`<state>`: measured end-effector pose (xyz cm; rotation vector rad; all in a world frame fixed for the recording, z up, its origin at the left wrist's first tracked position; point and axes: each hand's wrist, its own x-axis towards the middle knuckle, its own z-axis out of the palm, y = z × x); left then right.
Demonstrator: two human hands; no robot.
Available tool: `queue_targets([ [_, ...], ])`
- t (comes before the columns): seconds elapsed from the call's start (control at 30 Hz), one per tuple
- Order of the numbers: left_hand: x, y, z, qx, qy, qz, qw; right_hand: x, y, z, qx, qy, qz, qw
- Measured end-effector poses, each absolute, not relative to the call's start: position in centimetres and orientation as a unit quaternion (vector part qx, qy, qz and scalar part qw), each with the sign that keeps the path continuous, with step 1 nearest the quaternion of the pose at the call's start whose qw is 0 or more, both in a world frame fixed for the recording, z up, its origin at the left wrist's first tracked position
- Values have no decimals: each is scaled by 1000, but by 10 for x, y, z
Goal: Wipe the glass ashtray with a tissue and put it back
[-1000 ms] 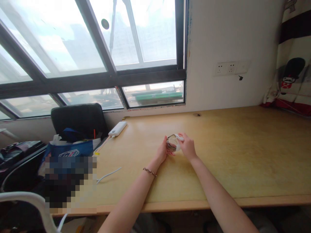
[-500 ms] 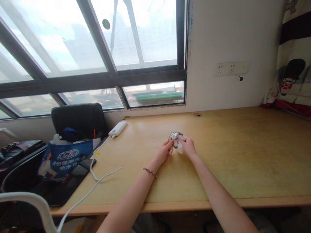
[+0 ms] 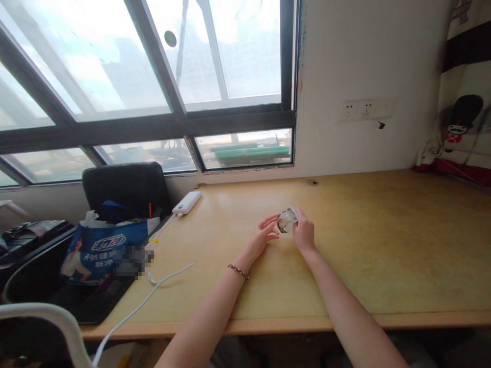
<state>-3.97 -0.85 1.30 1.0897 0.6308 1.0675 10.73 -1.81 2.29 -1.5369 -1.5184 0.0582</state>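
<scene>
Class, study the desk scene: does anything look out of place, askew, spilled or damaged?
Nothing is spilled or broken. The one untidy thing is the white cable, which trails loosely off the desk edge. The right hand holds a small shiny object; the left hand is open beside it.

desk [image 3: 383,255]: pale wood, runs along the window wall | power bank [image 3: 186,202]: white, lies at the back-left corner | cable [image 3: 169,276]: white, trails across the left part to the front edge | phone [image 3: 102,301]: dark, flat at the front-left corner | grommet [image 3: 312,182]: small, at the back edge
</scene>
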Motion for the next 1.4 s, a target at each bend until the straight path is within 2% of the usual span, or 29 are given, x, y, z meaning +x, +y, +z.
queue_targets([
  [0.17,-36,-11,11,527,336,460,631,101,-30,32,-563,-724,-48,397],
  [0.37,-33,-16,15,605,345,451,558,103,-26,30,-580,-685,-1,441],
  [0.53,-27,-25,18,600,328,507,525,105,-8,14,-628,-579,180,489],
  [0.63,-25,-30,20,593,318,536,510,99,1,4,-595,-501,370,508],
  [0.7,-24,-31,21,594,314,536,511,96,3,0,-568,-475,432,515],
  [0.77,-24,-30,20,597,311,526,520,97,3,1,-595,-488,382,512],
  [0.9,-24,-27,16,608,351,507,500,104,-5,11,-680,-551,125,467],
  [1.03,-27,-23,14,621,406,511,435,108,-18,22,-661,-637,-34,394],
  [1.2,-30,-22,15,634,426,496,412,104,-26,26,-595,-706,-71,376],
  [1.4,-27,-25,14,620,401,520,430,106,-16,18,-610,-653,30,447],
])
